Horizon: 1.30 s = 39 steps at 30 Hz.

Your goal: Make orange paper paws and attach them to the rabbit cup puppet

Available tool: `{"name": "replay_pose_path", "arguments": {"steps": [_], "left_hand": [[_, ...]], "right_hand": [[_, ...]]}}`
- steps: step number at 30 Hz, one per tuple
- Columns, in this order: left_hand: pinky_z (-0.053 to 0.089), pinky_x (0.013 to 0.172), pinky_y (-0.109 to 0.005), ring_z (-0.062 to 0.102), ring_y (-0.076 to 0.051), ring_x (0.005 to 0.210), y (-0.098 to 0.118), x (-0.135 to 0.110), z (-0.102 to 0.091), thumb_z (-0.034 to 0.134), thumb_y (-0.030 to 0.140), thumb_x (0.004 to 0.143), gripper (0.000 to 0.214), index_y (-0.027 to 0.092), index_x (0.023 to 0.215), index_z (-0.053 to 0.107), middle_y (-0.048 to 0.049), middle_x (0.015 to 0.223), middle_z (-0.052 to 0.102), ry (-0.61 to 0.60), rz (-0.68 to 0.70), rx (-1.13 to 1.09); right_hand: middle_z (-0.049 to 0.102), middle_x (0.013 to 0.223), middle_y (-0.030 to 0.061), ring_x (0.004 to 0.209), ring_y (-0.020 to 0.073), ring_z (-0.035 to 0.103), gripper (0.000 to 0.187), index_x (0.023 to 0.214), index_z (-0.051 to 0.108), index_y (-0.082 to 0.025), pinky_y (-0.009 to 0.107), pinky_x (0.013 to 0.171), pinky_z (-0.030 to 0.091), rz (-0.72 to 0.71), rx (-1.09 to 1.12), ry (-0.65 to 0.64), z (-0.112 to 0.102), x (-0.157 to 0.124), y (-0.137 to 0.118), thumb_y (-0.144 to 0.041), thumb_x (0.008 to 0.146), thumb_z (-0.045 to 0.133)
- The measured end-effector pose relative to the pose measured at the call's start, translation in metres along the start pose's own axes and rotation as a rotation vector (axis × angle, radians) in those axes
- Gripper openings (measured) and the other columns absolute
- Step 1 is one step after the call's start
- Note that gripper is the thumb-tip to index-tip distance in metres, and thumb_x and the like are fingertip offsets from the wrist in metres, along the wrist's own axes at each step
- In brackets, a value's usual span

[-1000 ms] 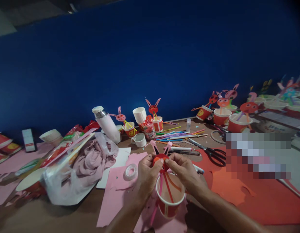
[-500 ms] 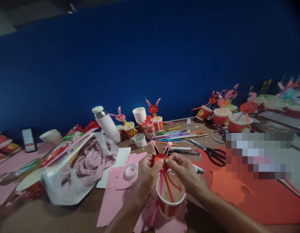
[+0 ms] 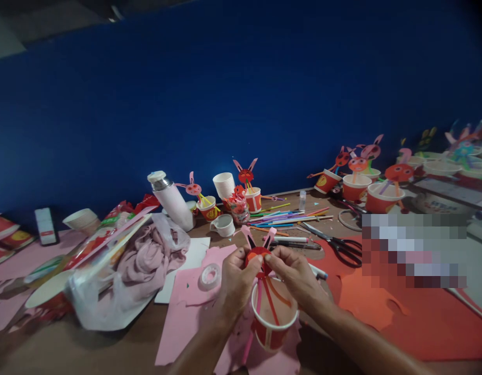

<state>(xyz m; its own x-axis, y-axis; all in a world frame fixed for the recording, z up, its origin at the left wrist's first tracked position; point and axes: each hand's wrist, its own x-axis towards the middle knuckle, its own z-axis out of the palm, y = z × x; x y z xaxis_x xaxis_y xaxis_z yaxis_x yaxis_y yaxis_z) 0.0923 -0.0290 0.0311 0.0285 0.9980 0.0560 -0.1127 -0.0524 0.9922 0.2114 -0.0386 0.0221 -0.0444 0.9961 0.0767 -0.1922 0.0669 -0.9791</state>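
Note:
Between my two hands is a red paper bunny face (image 3: pixel 258 253) with pink and black ears. My left hand (image 3: pixel 239 276) pinches its left side, thumb on the front. On the other side, my right hand (image 3: pixel 290 268) pinches the right edge. Below the face stands a red and white paper cup (image 3: pixel 273 333), with pink, red and orange straws or strips inside it. One pink straw (image 3: pixel 248 346) sticks out past the cup's left side. Pink paper (image 3: pixel 176 333) lies under the cup, and a roll of clear tape (image 3: pixel 210 276) rests on it to the left.
Black-handled scissors (image 3: pixel 337 246) and red paper (image 3: pixel 428 333) lie to the right. Colored sticks (image 3: pixel 288 219), a white mug (image 3: pixel 223 225) and a leaning thermos (image 3: pixel 173 203) are behind. A plastic bag with cloth (image 3: pixel 147 255) sits left. Finished-looking bunny cups (image 3: pixel 357 187) line the back right.

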Motion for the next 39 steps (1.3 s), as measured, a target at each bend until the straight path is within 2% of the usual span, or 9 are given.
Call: {"name": "replay_pose_path", "arguments": {"steps": [20, 39], "left_hand": [[0.042, 0.057, -0.021, 0.053, -0.012, 0.06, -0.0045, 0.0022, -0.0036, 0.061, 0.021, 0.064, 0.013, 0.012, 0.074, 0.06, -0.0009, 0.065, 0.061, -0.021, 0.025, 0.02], [0.041, 0.056, -0.02, 0.052, -0.011, 0.057, -0.0034, 0.0015, -0.0019, 0.063, 0.02, 0.063, 0.015, 0.011, 0.074, 0.061, -0.0024, 0.066, 0.062, -0.007, 0.017, 0.014]], "right_hand": [[0.049, 0.058, -0.0028, 0.055, 0.0092, 0.04, 0.032, 0.058, 0.052, -0.016, 0.022, 0.053, 0.033, -0.009, 0.014, -0.006, 0.0004, 0.0006, 0.0029, -0.044, 0.069, 0.063], [0.052, 0.059, -0.0022, 0.057, 0.0106, 0.044, 0.027, 0.06, 0.055, -0.015, 0.023, 0.056, 0.035, 0.032, 0.06, 0.0, 0.0002, -0.0002, 0.0019, -0.04, 0.066, 0.064]]}}
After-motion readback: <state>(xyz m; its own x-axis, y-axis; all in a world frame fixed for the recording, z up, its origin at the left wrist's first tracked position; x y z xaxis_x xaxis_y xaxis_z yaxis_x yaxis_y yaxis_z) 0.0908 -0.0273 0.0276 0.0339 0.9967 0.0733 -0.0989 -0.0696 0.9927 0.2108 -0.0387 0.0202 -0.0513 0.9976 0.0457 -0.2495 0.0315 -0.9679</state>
